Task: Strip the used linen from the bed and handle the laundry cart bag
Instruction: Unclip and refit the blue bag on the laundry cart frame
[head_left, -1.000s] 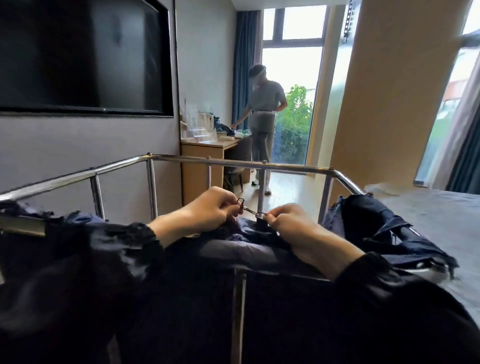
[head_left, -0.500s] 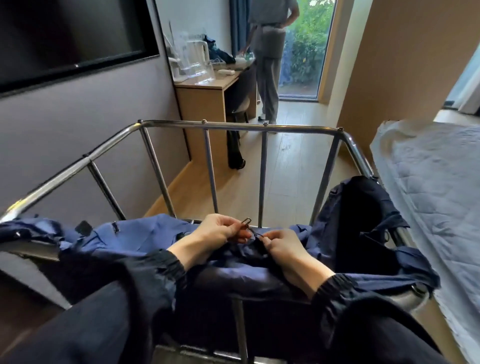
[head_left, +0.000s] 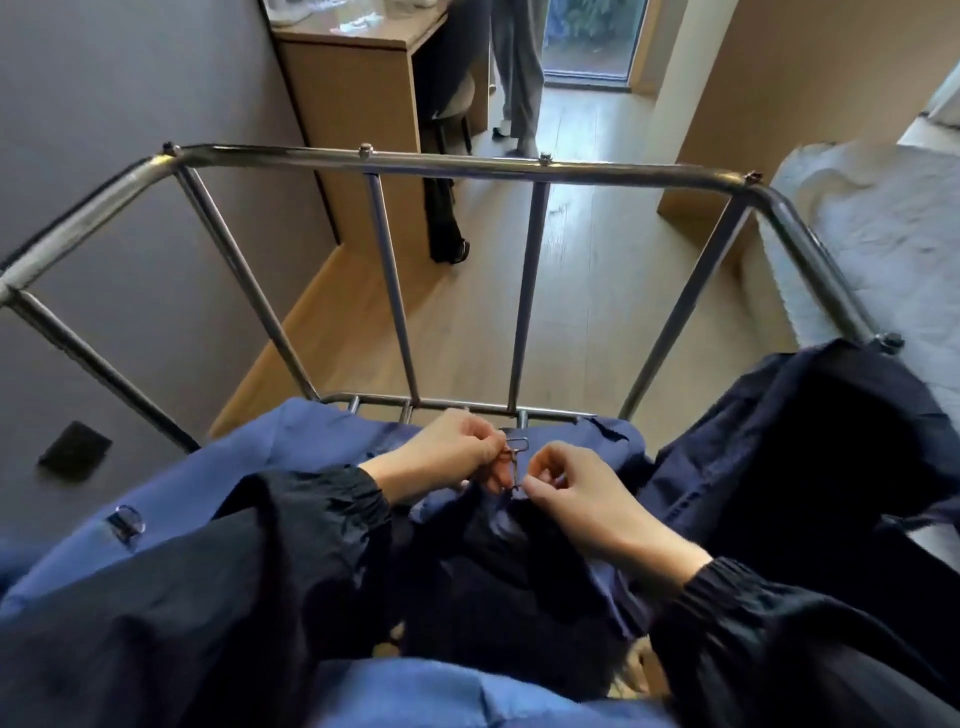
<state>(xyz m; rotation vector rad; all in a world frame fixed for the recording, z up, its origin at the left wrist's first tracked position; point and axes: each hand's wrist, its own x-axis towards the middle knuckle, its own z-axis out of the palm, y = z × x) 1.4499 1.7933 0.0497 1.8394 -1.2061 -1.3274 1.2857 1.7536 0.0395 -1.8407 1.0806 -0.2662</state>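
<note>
Both arms over the blue bag (head_left: 311, 452); left hand (head_left: 447, 452), right hand (head_left: 576, 499), fingers (head_left: 491, 460) pinched on its clip (head_left: 517, 444)

Thin, faintly glossy black fabric forms the left sleeve (head_left: 218, 566) and the right sleeve (head_left: 789, 629). Each ends in a gathered elastic cuff at the wrist, leaving the left hand (head_left: 447, 451) and right hand (head_left: 574, 496) bare.

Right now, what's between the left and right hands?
Head view: a small metal clip on the blue fabric laundry bag; left hand and right hand pinch it.
</note>
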